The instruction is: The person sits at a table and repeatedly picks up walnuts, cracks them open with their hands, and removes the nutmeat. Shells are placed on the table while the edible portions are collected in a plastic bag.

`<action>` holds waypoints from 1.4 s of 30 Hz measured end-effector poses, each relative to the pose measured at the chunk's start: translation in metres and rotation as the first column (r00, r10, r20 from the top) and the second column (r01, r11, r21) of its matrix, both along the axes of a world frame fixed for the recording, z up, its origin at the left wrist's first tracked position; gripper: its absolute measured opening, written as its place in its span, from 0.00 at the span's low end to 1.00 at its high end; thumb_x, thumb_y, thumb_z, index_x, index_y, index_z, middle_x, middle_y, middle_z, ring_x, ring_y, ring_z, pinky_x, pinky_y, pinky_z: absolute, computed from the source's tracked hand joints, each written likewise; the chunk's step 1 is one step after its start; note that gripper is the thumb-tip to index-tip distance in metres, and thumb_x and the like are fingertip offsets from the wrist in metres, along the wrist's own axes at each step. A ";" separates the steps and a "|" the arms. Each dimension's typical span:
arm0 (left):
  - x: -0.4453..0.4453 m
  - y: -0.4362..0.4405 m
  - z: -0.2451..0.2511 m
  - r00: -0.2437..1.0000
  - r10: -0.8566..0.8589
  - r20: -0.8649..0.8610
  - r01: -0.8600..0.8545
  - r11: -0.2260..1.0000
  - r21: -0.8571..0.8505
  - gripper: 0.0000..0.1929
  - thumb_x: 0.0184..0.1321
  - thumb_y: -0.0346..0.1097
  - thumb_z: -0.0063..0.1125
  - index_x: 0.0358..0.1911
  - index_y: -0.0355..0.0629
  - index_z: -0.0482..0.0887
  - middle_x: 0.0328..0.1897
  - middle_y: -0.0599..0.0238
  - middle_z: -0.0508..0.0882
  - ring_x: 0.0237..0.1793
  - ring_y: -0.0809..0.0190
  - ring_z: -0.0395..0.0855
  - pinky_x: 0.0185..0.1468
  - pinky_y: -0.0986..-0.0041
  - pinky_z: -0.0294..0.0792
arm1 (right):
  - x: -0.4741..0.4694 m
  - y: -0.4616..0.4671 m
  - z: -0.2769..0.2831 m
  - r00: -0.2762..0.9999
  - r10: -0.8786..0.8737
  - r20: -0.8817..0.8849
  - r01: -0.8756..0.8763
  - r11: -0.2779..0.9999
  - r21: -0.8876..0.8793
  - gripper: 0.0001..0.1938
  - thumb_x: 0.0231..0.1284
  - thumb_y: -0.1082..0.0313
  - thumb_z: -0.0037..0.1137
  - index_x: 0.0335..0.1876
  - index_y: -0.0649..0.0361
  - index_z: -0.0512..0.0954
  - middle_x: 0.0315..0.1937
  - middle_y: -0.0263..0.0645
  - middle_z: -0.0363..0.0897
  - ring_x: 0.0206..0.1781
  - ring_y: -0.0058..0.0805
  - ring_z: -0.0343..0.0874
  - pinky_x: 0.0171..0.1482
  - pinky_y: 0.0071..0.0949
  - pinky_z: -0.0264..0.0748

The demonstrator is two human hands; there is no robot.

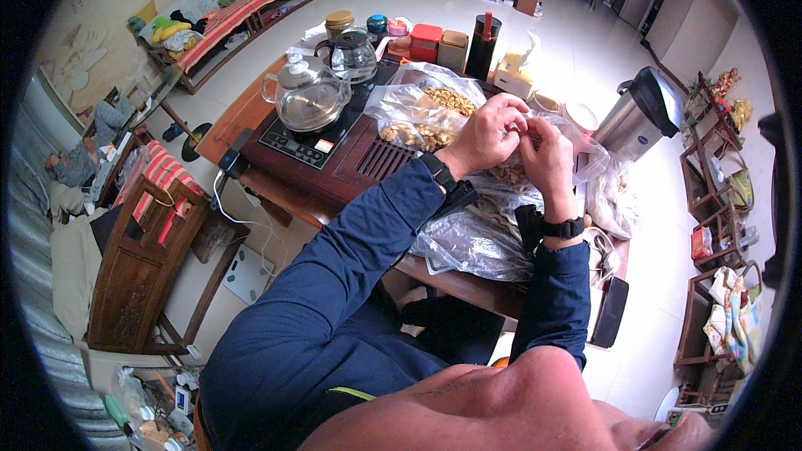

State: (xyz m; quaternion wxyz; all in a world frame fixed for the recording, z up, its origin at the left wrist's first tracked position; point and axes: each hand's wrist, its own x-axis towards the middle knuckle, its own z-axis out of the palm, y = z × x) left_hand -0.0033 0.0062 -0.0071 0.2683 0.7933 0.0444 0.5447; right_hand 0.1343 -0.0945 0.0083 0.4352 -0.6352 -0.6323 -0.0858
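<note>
My left hand (492,135) and my right hand (549,155) meet over the tea table, with fingertips pinched close together. Whatever lies between the fingers is too small and hidden to make out. Just left of my left hand, a clear plastic bag (395,100) lies spread out with shelled walnut kernels (450,100) in it. More walnut pieces (432,136) sit nearer to me by that wrist. Below my hands another clear plastic bag (479,244) lies crumpled at the table's near edge. Partly behind my fingers are brownish pieces (510,172) in clear plastic.
A glass teapot (312,100) and a glass kettle (354,56) stand left on the black cooktop (294,149). Behind are jars, a red canister (426,42), a black thermos (482,47) and a tissue box (514,72). A steel vacuum flask (639,116) stands right. A person (78,166) reclines far left.
</note>
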 end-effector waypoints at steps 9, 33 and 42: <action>0.001 0.001 -0.002 1.000 -0.006 -0.010 0.006 1.000 0.001 0.06 0.53 0.22 0.59 0.33 0.36 0.87 0.51 0.53 0.86 0.53 0.49 0.87 0.56 0.62 0.81 | -0.002 0.000 0.001 0.997 -0.018 -0.075 0.015 0.999 -0.035 0.10 0.63 0.71 0.63 0.47 0.61 0.86 0.40 0.51 0.88 0.45 0.51 0.89 0.50 0.43 0.84; 0.000 0.001 -0.001 1.000 -0.003 -0.019 0.004 1.000 0.002 0.07 0.52 0.22 0.59 0.33 0.36 0.88 0.51 0.53 0.86 0.52 0.49 0.87 0.55 0.61 0.82 | -0.002 0.001 -0.001 0.998 -0.003 -0.069 0.002 1.000 -0.010 0.09 0.63 0.70 0.63 0.46 0.61 0.85 0.38 0.51 0.88 0.43 0.51 0.88 0.48 0.43 0.84; 0.000 0.000 0.000 1.000 -0.004 -0.021 0.004 1.000 -0.006 0.04 0.52 0.22 0.59 0.31 0.36 0.86 0.50 0.53 0.87 0.50 0.49 0.88 0.54 0.62 0.81 | -0.002 0.001 -0.001 0.996 0.018 -0.092 -0.017 1.000 0.006 0.08 0.62 0.71 0.64 0.45 0.61 0.85 0.36 0.50 0.87 0.42 0.50 0.88 0.47 0.43 0.84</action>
